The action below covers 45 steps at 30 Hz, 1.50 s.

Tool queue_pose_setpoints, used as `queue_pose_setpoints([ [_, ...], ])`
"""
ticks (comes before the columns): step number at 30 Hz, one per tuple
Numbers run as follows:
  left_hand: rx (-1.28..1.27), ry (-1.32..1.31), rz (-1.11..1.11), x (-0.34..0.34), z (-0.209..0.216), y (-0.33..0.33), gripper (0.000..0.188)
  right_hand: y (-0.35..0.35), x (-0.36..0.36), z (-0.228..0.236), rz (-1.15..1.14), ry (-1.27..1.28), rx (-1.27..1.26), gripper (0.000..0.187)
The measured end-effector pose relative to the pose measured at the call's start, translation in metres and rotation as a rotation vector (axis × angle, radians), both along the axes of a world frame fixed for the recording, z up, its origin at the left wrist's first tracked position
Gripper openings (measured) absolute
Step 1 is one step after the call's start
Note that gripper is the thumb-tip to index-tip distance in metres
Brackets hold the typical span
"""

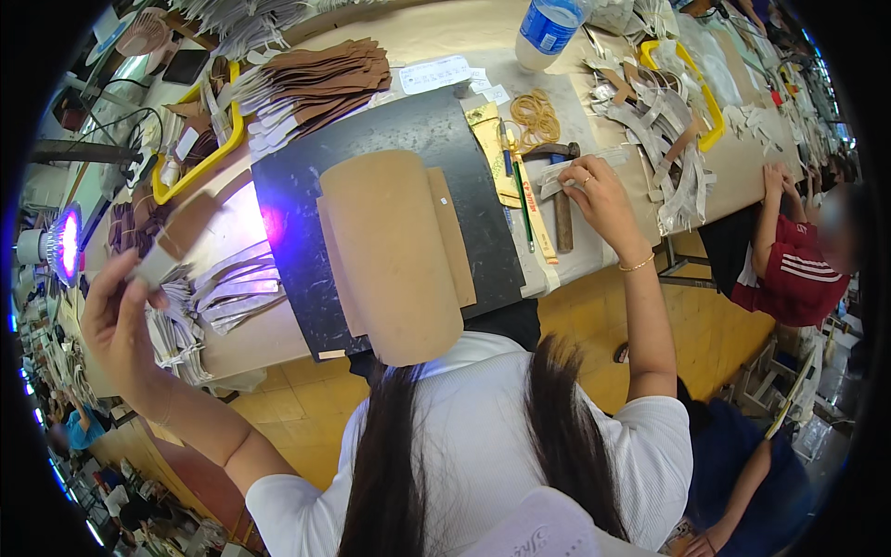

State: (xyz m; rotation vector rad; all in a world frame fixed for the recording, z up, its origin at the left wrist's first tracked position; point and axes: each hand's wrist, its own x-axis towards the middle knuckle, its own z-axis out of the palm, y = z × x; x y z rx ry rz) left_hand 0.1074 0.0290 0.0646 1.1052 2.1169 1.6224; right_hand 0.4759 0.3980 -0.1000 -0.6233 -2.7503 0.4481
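left hand point(125, 316) pinching brown piece point(188, 226), right hand point(601, 197) curled, grip unclear, hammer point(563, 223) just beside it, tan block point(390, 251) between hands

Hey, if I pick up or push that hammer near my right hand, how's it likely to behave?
The hammer should feel stiff, since its handle looks like wood. It is probably head-heavy, as the dark head looks metal. If pushed, it would likely slide or pivot, because the crosswise head should hinder rolling.
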Motion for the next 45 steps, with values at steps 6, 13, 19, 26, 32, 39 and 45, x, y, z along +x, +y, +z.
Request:
queue_pose_setpoints([
  [6, 0.176, -0.374, -0.421, 0.061, -0.027, 0.045, 0.022, 0.006, 0.001, 0.006, 0.027, -0.110, -0.005, 0.015],
  [13, -0.184, -0.972, -0.306, 0.100, -0.087, 0.057, 0.021, 0.013, 0.001, 0.027, 0.085, -0.001, 0.005, 0.014],
  [19, -0.126, -1.058, -0.253, 0.106, -0.093, 0.047, 0.021, 0.040, 0.011, 0.033, -0.086, 0.358, -0.658, 0.024],
  [26, -0.096, -1.056, -0.241, 0.109, -0.090, 0.046, 0.020, -0.022, -0.046, 0.101, 0.039, 0.441, -0.629, 0.019],
  [32, -0.090, -1.045, -0.219, 0.112, -0.091, 0.032, 0.024, -0.121, -0.110, 0.123, 0.195, 0.087, -1.194, 0.010],
  [39, -0.030, -1.037, -0.251, 0.115, -0.082, 0.031, 0.047, -0.150, -0.133, 0.126, 0.227, -0.149, -0.972, 0.012],
  [45, -0.045, -1.000, -0.253, 0.114, -0.081, 0.028, 0.037, -0.154, -0.139, 0.126, 0.192, -0.227, -0.907, 0.017],
])
